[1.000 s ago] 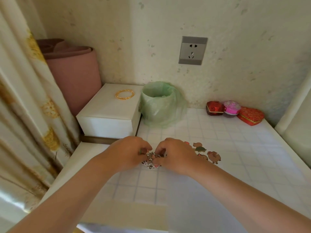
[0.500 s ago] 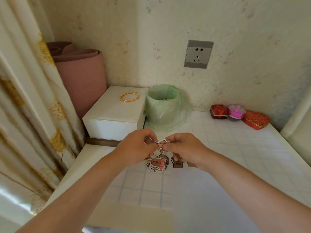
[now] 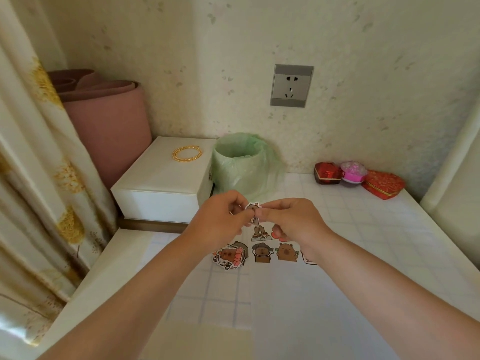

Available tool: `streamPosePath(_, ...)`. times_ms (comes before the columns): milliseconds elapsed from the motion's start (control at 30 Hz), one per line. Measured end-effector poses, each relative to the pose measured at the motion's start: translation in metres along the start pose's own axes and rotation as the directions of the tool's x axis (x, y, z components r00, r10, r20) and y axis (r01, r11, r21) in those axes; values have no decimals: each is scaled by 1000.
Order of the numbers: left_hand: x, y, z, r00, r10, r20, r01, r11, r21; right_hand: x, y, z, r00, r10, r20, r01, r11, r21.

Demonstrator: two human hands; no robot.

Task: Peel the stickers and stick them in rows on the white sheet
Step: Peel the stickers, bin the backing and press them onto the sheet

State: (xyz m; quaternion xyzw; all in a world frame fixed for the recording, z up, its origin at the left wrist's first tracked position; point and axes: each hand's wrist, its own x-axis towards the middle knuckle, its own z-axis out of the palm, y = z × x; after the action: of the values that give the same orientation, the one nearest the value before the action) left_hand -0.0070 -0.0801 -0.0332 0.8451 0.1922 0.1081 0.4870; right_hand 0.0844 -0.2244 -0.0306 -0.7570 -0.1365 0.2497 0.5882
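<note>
Beyond your left hand (image 3: 218, 220) and right hand (image 3: 292, 222) you face a speckled cream wall (image 3: 233, 61) with a grey socket (image 3: 291, 85). Far left of them hangs a floral curtain (image 3: 39, 190), and beside it stands what may be a rolled pink mat (image 3: 111, 126). Beneath them lies a white tiled top (image 3: 363, 229).

The green bin (image 3: 241, 165) stands by the wall. The white box (image 3: 161, 183) sits tight on its left. On its right, bare table (image 3: 301, 189) runs to the red boxes (image 3: 327, 172). Stickers (image 3: 262, 252) lie in front.
</note>
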Motion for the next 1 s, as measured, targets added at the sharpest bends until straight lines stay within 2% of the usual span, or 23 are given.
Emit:
streamPosePath(67,2,4,2,1000,-21,1,21,999,-34,0,-1,-4,998,52,32,-55,994,92)
streamPosePath(167,4,7,7,998,-62,8,62,997,-44,0,1,-6,999,25,39,-28,996,79)
streamPosePath(300,3,8,14,999,-50,-17,50,999,-15,2,3,-6,992,-126,-21,123,988,-96)
streamPosePath(400,5,5,17,997,7,-73,-4,999,39,2,8,-4,967,-253,-33,236,934,-268)
streamPosePath(533,6,3,16,994,19,-106,-19,1000,1,0,9,-4,932,-360,-37,321,870,-373)
streamPosePath(600,5,4,15,992,23,-124,-26,999,-20,-2,4,-3,944,-328,-17,309,905,-293)
streamPosePath(667,4,6,13,992,20,-122,-29,997,-72,-2,-3,-4,979,-201,10,201,970,-134)
streamPosePath(767,1,11,10,995,22,-95,-35,990,-138,0,-6,-10,995,-27,100,24,999,25)
streamPosePath(867,-1,14,9,996,42,-82,-55,986,-155,2,-5,-15,983,9,184,-27,995,93)
streamPosePath(1000,-1,13,9,995,63,-79,-75,983,-167,2,-5,-17,985,-26,170,19,999,47)
